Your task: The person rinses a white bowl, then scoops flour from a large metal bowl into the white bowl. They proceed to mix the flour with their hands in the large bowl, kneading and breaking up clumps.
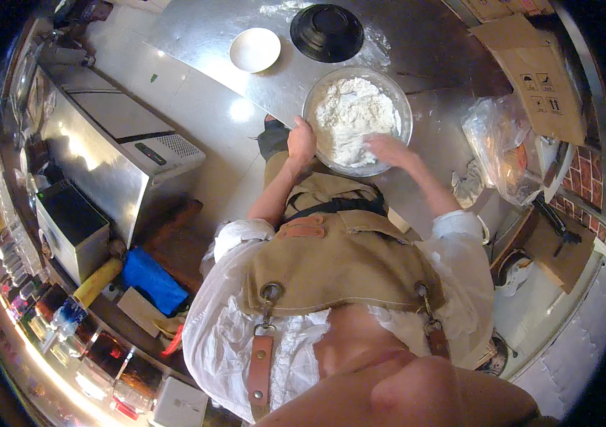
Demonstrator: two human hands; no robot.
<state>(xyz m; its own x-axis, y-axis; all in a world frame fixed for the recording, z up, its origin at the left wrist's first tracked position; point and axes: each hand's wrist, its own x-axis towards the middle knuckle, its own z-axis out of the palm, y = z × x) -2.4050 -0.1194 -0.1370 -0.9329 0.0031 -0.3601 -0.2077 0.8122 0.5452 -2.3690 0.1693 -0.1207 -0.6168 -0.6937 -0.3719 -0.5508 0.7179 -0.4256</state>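
Observation:
A round metal mixing bowl (405,115) stands near the front edge of a stainless steel table (196,32). It holds white flour (353,115), rough and clumpy in the upper part. My left hand (302,143) grips the bowl's rim on the left side. My right hand (388,150) reaches over the lower right rim, its blurred fingers in or just above the flour; whether they hold any of it cannot be told. Beyond the bowl are a white bowl (255,50) and a black bowl (327,33) that looks upside down. Flour is smeared on the table around the black bowl.
Right of the table lie a clear plastic bag (497,149) with things inside and a cardboard box (537,80). At the left stands a steel chest-like appliance (95,133) beyond a tiled floor. Shelves with jars and bottles curve along the lower left.

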